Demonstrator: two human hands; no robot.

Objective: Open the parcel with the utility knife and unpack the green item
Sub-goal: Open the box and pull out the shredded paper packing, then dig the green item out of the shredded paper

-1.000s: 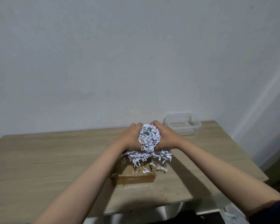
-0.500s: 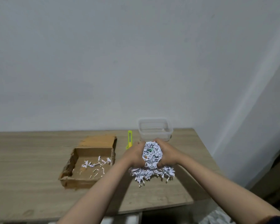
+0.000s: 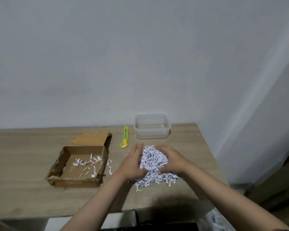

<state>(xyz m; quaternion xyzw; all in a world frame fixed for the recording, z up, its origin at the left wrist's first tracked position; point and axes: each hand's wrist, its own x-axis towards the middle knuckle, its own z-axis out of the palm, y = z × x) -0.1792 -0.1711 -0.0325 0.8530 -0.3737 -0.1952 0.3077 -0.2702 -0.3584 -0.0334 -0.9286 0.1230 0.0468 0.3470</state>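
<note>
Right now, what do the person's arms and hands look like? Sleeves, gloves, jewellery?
Both forearms are bare from wrist to elbow. The left hand and right hand wear no gloves, and no rings, watch or bracelet show. A sliver of dark fabric, probably a sleeve, shows at the frame's bottom right corner on the right arm. No markings are visible.

Brown cardboard box (image 3: pixel 80 161), torn pale edges; white shredded paper (image 3: pixel 153 161) flecked with dark print; yellow-green utility knife (image 3: pixel 124 137), orange tip; clear colourless plastic tub (image 3: pixel 152 126); light wood-grain table (image 3: pixel 23 189); plain pale grey wall (image 3: pixel 140 55).
</note>
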